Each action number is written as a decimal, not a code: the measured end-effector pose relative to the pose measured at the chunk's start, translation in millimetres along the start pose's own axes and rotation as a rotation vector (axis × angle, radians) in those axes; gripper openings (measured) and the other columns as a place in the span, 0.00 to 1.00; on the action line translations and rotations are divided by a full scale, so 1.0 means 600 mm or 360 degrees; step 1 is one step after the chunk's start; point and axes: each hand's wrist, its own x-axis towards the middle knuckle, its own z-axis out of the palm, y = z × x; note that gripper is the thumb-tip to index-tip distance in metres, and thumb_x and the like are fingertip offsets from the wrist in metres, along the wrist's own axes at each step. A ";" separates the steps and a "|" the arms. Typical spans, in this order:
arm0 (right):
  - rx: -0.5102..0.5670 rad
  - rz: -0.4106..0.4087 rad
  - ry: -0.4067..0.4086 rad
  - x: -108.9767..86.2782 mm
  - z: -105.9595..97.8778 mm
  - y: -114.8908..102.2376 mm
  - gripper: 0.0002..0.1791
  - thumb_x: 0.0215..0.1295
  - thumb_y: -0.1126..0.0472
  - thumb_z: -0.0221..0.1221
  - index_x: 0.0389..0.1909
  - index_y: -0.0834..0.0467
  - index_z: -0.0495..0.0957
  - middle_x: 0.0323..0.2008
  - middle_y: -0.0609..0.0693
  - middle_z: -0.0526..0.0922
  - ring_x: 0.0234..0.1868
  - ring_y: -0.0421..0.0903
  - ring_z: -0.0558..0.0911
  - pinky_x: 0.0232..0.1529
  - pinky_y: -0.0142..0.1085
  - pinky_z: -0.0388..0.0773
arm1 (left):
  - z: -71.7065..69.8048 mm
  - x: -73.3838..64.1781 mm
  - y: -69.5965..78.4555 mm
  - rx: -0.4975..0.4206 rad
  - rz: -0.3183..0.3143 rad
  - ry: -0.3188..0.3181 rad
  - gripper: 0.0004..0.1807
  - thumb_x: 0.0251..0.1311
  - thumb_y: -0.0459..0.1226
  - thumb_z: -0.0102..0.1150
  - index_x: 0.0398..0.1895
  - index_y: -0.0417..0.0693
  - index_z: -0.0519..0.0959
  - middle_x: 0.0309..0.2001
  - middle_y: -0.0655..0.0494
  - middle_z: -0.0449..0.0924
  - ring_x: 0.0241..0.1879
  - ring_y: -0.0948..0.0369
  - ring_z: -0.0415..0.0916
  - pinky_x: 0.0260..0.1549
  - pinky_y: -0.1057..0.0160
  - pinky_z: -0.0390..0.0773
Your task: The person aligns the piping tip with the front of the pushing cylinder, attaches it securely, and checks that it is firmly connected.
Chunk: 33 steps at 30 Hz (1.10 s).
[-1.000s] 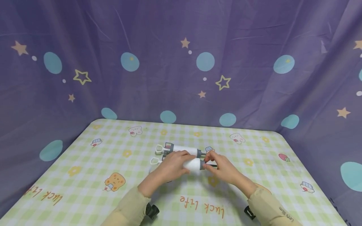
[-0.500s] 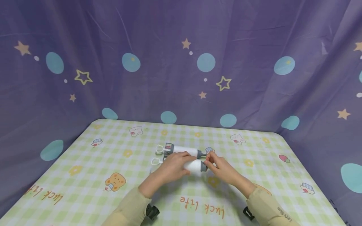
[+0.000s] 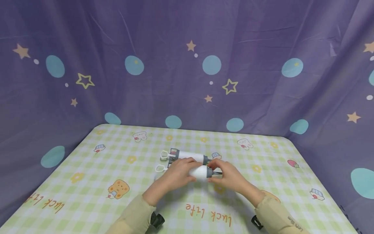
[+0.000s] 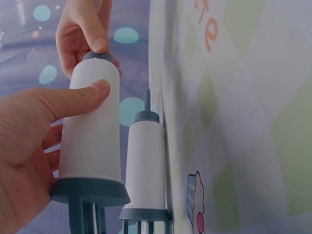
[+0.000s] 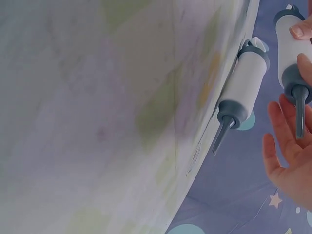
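My left hand [image 3: 178, 174] grips the white barrel of a syringe-like tube [image 3: 200, 172], thumb across its side in the left wrist view. Dark grey caps sit at both ends of the barrel, and a pale loop handle [image 3: 160, 168] sticks out to the left. At the other end, my right hand [image 3: 229, 174] curls its fingers and thumb round the grey nozzle cap [image 4: 97, 55]. The thin nozzle [image 5: 300, 112] points out past this cap toward the right palm. Just behind lies a second, matching tube [image 3: 191, 156], touched by neither hand.
A table [image 3: 140, 211] with a green-and-white checked cover, printed with cartoons, lies under the hands. A purple curtain [image 3: 163, 94] with stars and teal dots hangs behind it. Dark wrist devices [image 3: 157, 220] sit under both sleeves.
The right fingers were bunched over the nozzle half a second ago; now they are spread wider round the cap and the nozzle shows. The left hand keeps its hold; the second tube stays put.
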 end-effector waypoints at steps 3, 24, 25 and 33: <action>0.0006 0.0006 -0.0003 0.001 0.002 -0.002 0.22 0.49 0.54 0.67 0.46 0.52 0.74 0.39 0.41 0.80 0.41 0.39 0.78 0.47 0.43 0.76 | -0.001 0.001 0.001 0.0000 0.0001 0.0002 0.29 0.44 0.42 0.69 0.54 0.51 0.75 0.48 0.56 0.77 0.44 0.59 0.76 0.44 0.61 0.75; 0.0106 0.0162 -0.0089 0.011 0.005 -0.002 0.20 0.57 0.47 0.59 0.44 0.57 0.77 0.38 0.49 0.83 0.39 0.43 0.81 0.41 0.35 0.77 | 0.014 -0.006 0.003 0.0119 0.0003 0.0165 0.28 0.42 0.41 0.71 0.52 0.52 0.77 0.46 0.58 0.78 0.41 0.60 0.76 0.42 0.60 0.74; 0.0117 0.0179 -0.0099 0.012 0.006 -0.001 0.21 0.57 0.46 0.59 0.44 0.57 0.77 0.38 0.49 0.83 0.39 0.43 0.81 0.42 0.35 0.77 | 0.014 -0.007 0.003 0.0130 0.0005 0.0165 0.28 0.42 0.41 0.71 0.52 0.52 0.77 0.46 0.58 0.78 0.41 0.60 0.76 0.42 0.60 0.74; 0.0119 0.0190 -0.0235 0.013 0.009 0.002 0.19 0.54 0.48 0.62 0.43 0.55 0.79 0.37 0.45 0.82 0.39 0.41 0.80 0.44 0.41 0.76 | 0.017 -0.010 -0.002 0.0143 0.0014 0.0052 0.27 0.41 0.42 0.71 0.50 0.53 0.77 0.46 0.59 0.78 0.43 0.60 0.76 0.46 0.59 0.73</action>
